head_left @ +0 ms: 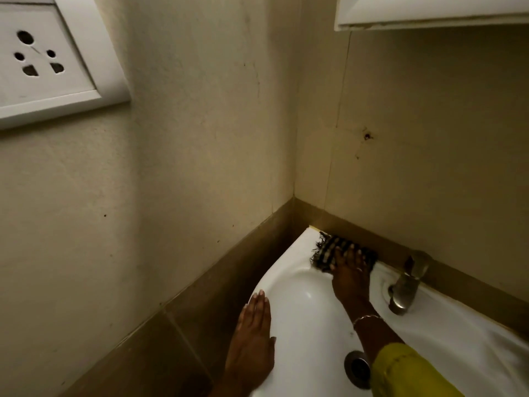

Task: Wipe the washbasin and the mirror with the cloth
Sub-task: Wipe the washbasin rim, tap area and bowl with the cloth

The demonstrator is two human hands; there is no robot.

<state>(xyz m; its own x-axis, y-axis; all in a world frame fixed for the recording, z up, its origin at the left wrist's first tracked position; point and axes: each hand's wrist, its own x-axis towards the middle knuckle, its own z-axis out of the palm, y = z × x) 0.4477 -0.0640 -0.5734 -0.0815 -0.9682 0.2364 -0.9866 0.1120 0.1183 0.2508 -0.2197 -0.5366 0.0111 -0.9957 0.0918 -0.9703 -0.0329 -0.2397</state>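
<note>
A white washbasin [297,285] fills the lower right, set into a corner of two beige walls. A dark checked cloth [329,249] with frayed edges lies on the basin's back rim near the corner. My right hand [350,275] presses flat on the cloth, fingers spread, arm reaching across the bowl. My left hand [253,339] rests flat on the basin's left rim, fingers together and holding nothing. The mirror is not visible; only a white frame or cabinet underside [429,15] shows at the top right.
A metal tap [405,290] stands on the back rim just right of my right hand. The drain [357,368] sits in the bowl beside my yellow sleeve [406,373]. A white wall socket [43,58] is at upper left. Brown tiles [200,296] skirt the walls.
</note>
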